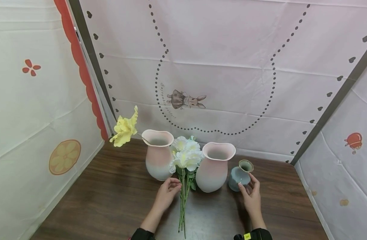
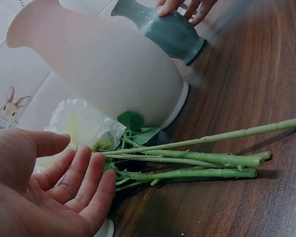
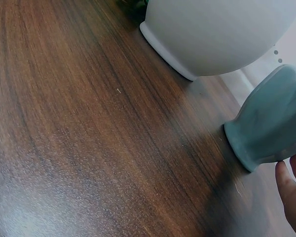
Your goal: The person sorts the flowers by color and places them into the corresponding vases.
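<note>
My left hand (image 1: 167,192) is beside the green stems (image 2: 202,160) of a bunch of white flowers (image 1: 187,155). Its fingers are loosely bent, with the fingertips right at the upper stems. The bunch lies with its blooms between two pink-and-white vases, the left vase (image 1: 157,160) and the right vase (image 1: 213,170). On the right, a small blue-green vase (image 1: 240,178) stands on the table, tilted a little in the head view. My right hand (image 1: 252,196) holds its side between thumb and fingers. The right wrist view catches only some fingers (image 3: 286,185) at its edge.
A yellow flower (image 1: 124,129) leans out leftward from the left vase's mouth. The dark wooden table (image 1: 111,200) meets a printed cloth wall (image 1: 219,83) behind the vases, with further cloth walls on the left and right.
</note>
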